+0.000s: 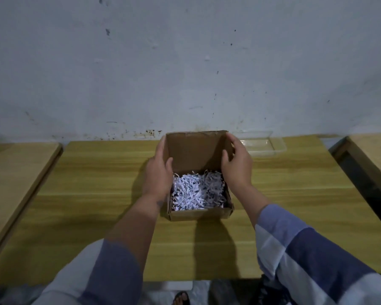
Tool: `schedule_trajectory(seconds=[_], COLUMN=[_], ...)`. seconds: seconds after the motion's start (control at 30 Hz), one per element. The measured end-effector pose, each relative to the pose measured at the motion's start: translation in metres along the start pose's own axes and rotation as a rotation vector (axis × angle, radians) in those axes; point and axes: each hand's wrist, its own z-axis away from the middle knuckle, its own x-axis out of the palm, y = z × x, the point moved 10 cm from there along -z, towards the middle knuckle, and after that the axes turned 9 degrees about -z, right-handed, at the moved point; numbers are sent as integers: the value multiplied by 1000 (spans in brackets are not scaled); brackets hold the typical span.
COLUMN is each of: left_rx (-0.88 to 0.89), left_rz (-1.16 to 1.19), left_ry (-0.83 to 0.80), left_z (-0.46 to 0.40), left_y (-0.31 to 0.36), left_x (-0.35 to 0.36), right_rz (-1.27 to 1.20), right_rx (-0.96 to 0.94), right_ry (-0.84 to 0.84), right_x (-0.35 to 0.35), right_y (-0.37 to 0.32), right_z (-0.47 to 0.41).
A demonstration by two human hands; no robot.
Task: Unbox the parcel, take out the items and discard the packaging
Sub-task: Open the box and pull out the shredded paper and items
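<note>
A brown cardboard box (198, 213) stands open in the middle of the wooden table (97, 183). Its lid (196, 150) is raised upright at the far side. White shredded paper (197, 190) fills the inside, and no item shows through it. My left hand (157, 175) grips the lid's left edge, thumb inside. My right hand (235, 164) grips the lid's right edge, fingers curled around it.
A clear plastic tray (264, 144) sits at the back right of the table, against the stained wall. Other wooden tabletops flank the table at the left (15, 172) and the right (374, 155). A sandalled foot (182, 298) shows below the table's front edge.
</note>
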Motion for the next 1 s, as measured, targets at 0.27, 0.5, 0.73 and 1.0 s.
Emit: schedule_trajectory(seconds=[0.27,0.5,0.73,1.0], left_rx=[-27,30,393,399], left_rz=[-121,-259,-308,-243], left_ry=[-60,-69,173,-341], left_z=[-63,-69,-43,-1], left_y=[-9,-1,62,56], left_x=[11,7,-14,46], right_rz=[91,126,513,484], right_rx=[144,116,-231,-217], right_ry=[19,-70,-39,-611], right_x=[20,26,13,63], right_y=[29,29,-25,-6], right_z=[-48,-59,-35,12])
